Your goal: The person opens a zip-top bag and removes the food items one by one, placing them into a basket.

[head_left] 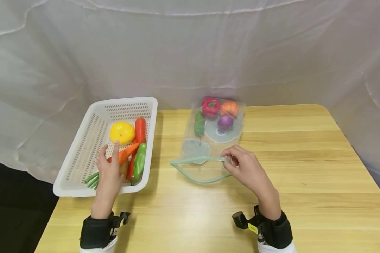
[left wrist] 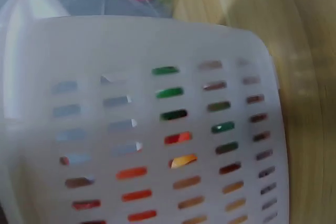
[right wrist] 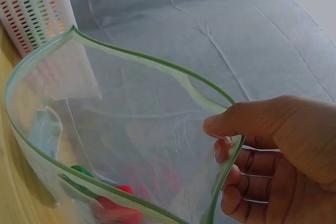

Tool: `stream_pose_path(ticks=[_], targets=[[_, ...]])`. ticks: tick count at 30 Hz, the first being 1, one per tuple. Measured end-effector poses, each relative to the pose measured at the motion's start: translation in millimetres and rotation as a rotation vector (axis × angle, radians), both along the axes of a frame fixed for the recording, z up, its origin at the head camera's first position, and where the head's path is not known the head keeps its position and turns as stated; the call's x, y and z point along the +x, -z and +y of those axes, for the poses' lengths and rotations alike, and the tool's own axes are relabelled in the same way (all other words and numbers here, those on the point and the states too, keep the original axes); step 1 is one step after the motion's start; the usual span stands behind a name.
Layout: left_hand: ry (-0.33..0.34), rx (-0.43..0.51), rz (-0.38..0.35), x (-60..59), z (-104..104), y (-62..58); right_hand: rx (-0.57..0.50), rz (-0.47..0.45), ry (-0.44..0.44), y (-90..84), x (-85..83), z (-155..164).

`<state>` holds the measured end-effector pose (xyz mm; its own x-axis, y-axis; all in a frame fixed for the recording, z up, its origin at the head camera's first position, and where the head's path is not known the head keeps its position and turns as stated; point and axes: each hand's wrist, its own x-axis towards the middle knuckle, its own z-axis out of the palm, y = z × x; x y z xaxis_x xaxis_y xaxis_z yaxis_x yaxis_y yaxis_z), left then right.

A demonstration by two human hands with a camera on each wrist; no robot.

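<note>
Head view: a white slotted basket stands at the left of a wooden counter. It contains a lobed yellow vegetable, an orange carrot, a green pepper, red pieces and green stalks. The left hand extends over the basket's near side, fingers parted and slightly bent, close to the yellow vegetable and the carrot; contact with either cannot be told. Right of the basket, a clear bag rests on the counter, mouth toward the person; through its film appear a red pepper, an orange pumpkin, a purple onion and a green vegetable. The right hand pinches the mouth's right end.

Right wrist view: the pinch at close range, thumb and fingers on the green-edged rim; the mouth, a narrow crescent from above, gapes widely here.

Left wrist view: the basket's outer wall dominates, red, orange and green visible through its slots; the left hand's fingers are discernible only in the other views.
</note>
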<state>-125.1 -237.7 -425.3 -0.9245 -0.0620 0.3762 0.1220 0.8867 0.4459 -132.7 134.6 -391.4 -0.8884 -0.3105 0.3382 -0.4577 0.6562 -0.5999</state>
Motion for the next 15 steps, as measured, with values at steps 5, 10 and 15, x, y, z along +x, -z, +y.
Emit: stream_pose_path(ticks=[5,10,15], targets=[[-0.067,0.036,-0.179,-3.3,0.9,-2.3,0.004,-0.008,0.004,-0.3,-0.3,-1.1],[-0.162,0.041,-0.270,-5.8,1.9,-2.6,0.001,-0.006,0.008,-1.3,-0.1,-0.9],[-0.219,0.070,-0.156,-5.5,4.3,1.8,0.000,-0.027,-0.002,-1.7,0.3,-1.6]])
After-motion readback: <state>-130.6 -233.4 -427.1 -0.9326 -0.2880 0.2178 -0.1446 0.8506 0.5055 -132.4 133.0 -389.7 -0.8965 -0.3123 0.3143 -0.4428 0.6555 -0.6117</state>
